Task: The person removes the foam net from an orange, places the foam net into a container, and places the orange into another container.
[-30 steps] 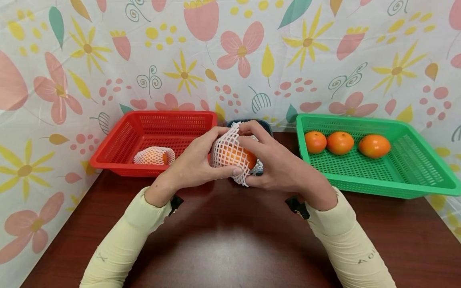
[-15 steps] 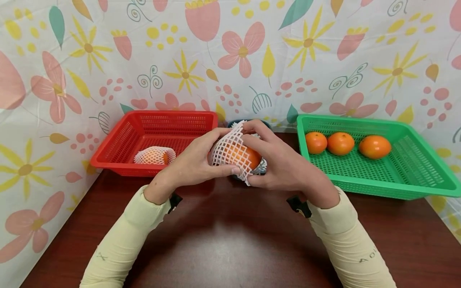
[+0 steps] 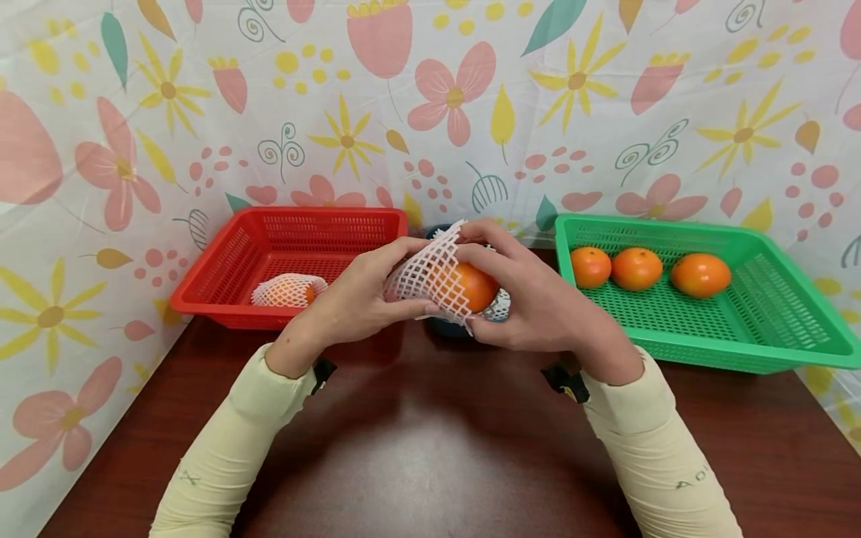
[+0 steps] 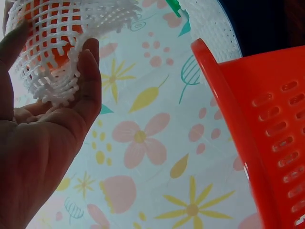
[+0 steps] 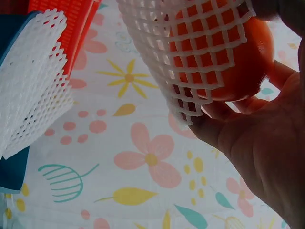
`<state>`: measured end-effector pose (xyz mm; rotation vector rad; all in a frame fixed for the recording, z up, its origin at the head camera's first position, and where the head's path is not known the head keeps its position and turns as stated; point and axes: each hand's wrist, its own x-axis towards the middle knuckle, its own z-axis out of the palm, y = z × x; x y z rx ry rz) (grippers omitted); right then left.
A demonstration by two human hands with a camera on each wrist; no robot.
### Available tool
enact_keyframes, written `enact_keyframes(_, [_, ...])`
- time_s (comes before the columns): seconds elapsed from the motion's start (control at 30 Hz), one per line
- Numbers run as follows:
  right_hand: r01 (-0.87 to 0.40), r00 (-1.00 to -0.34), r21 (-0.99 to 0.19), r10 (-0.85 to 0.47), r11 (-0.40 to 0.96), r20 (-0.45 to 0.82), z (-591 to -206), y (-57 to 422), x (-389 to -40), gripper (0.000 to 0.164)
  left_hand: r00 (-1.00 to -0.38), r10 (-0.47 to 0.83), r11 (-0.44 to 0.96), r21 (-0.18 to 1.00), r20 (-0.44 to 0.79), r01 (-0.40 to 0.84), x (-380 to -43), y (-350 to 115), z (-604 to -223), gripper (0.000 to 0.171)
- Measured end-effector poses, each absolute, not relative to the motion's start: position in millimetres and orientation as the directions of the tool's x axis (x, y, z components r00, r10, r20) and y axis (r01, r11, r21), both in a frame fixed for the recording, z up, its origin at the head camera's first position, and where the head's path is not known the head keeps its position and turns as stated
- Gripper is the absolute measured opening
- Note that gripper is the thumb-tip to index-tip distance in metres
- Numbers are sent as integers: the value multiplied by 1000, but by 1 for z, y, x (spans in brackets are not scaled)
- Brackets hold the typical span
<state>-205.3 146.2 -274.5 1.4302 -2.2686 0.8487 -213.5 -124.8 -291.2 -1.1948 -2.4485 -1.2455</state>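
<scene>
A round, glossy orange-red fruit [image 3: 479,288] sits partly inside a white foam net sleeve [image 3: 427,275], held in the air between both hands. My left hand [image 3: 356,295] grips the covered side, its thumb along the near face of the net. At the sleeve's open rim, my right hand [image 3: 538,302] pinches the mesh and holds the bare side of the fruit. The right wrist view shows the mesh [image 5: 205,43] over part of the fruit [image 5: 252,67]. In the left wrist view, fingers curl round the net's gathered end [image 4: 52,86].
A red basket [image 3: 229,317] at left holds one netted fruit [image 3: 282,291]. The green basket [image 3: 706,351] at right holds three bare fruits [image 3: 635,268]. Behind my hands stands a dark blue container [image 3: 447,327] with more white foam nets [image 5: 33,81]. A flowered cloth [image 3: 451,149] backs the table.
My hands have moved slightly apart, the right one rightward. The fruit and sleeve have shifted a little right and tilted, and more bare fruit shows at the sleeve's open rim.
</scene>
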Motion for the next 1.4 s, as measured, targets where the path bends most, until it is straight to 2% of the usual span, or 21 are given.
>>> enact_keyframes(0.23, [-912, -399, -326, -716, 248, 572, -273, 152, -207, 63, -682, 562, 339, 622, 467, 706, -214, -126, -292, 61])
enact_keyframes(0.5, [-902, -405, -372, -724, 218, 559, -270, 156, -207, 66, -694, 532, 340, 628, 486, 700, -215, -126, -294, 50])
enact_keyframes(0.73, [-908, -396, -363, -714, 209, 577, -267, 158, -207, 67, -706, 485, 369, 611, 517, 700, -216, -125, -294, 37])
enact_keyframes(0.93, [-904, -407, -372, -694, 212, 594, -262, 164, -207, 67, -732, 446, 410, 609, 516, 679, -219, -125, -296, 34])
enact_keyframes(1.4, [-892, -448, -366, -639, 266, 626, -258, 183, -211, 67, -740, 394, 473, 570, 545, 672, -226, -125, -302, 26])
